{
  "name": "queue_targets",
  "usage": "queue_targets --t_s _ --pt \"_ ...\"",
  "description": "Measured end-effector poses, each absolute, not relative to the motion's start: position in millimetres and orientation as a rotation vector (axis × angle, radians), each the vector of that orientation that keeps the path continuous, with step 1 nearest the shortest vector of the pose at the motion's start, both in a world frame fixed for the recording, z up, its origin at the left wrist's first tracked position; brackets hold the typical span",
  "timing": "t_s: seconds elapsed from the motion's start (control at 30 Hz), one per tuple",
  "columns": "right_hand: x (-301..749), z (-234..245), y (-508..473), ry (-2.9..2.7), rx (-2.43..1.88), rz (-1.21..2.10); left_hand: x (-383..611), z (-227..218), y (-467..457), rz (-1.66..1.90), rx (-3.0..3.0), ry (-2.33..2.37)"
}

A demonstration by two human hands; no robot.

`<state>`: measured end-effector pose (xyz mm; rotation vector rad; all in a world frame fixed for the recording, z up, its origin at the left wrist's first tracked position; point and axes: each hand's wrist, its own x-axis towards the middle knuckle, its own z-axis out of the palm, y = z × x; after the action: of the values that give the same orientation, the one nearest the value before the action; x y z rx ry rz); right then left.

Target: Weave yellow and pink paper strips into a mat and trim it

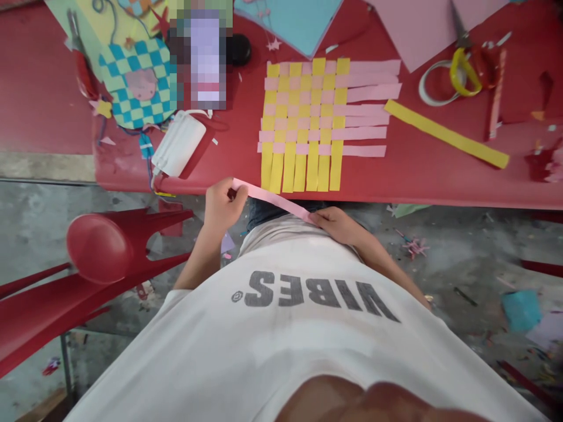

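Floor: a gray concrete floor (53,234) is seen, marked with dark spots | Litter: a bit of blue paper (521,310) is left on it among small scraps | Furniture: a red table (417,181) is seen ahead, and a red plastic chair (99,249) is placed near it on the left | Light: soft, even light is seen

Pixelated block (204,58) beside the paper weave (303,123)

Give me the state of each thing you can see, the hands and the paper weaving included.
Pink paper strip, held between both hands, slanting
Left hand, pinching one end of the strip
Right hand, gripping the other end
Paper weave, partly woven, loose yellow and pink ends
Loose yellow strip, lying flat, unwoven
Scissors, lying flat, blades closed
Tape roll, lying flat beside the scissors
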<state>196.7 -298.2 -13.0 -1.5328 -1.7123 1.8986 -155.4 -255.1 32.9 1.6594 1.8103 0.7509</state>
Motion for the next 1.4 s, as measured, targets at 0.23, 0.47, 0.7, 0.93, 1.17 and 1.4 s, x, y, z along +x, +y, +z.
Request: queue_targets --t_s 0.23,0.47,0.7,0.93,1.17,1.4 --pt "191.5 -6.2 -292.6 -1.719 -1.554 1.921 -149.9 39.3 -253.7 0.765 1.745 1.802" --pt "192.6 -10.5 -297.4 -1.714 -1.573 1.879 -151.8 35.7 -252.1 0.838 1.754 1.800" --pt "194.2 -10.2 -305.5 -1.610 -1.580 1.788 -151.6 37.5 -245.6 0.843 1.731 1.844" --pt "191.0 -6.1 -302.8 -1.555 -1.569 1.819 -149.7 31.0 -230.5 0.670 1.801 1.961" --pt "190.7 -1.7 -300.1 -1.607 -1.563 1.877 -154.2 30.0 -221.3 0.587 1.874 1.939" --pt "183.8 0.3 -292.4 -1.749 -1.427 1.969 -163.7 51.5 -229.5 0.604 1.893 1.901"
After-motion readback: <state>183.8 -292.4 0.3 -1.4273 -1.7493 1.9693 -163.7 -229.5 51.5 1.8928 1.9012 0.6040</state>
